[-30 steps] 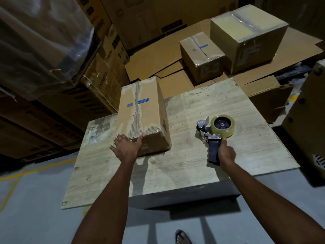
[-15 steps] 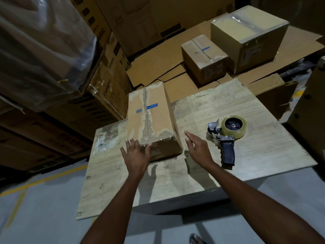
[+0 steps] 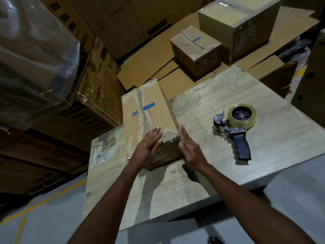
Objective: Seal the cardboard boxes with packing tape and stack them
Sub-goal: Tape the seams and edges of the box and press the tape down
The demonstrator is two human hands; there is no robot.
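A long cardboard box point(image 3: 154, 106) with a torn seam and blue labels lies on the left part of the wooden table point(image 3: 219, 173). My left hand point(image 3: 147, 147) lies flat with straight fingers on the box's near top end. My right hand point(image 3: 189, 148) stands edge-on with straight fingers against the box's near right corner. A tape dispenser point(image 3: 235, 127) with a clear tape roll and black handle lies by itself on the table to the right, untouched.
Two taped boxes, a small box point(image 3: 195, 50) and a bigger box point(image 3: 241, 25), sit on flattened cardboard behind the table. Plastic-wrapped stacked cartons point(image 3: 35, 59) rise at the left. Another carton point(image 3: 313, 76) stands at the right edge. Grey floor with a yellow line lies below.
My right hand let go of the tape dispenser, which now lies on the table, and moved left to the box's corner. My left hand slid further onto the box top.
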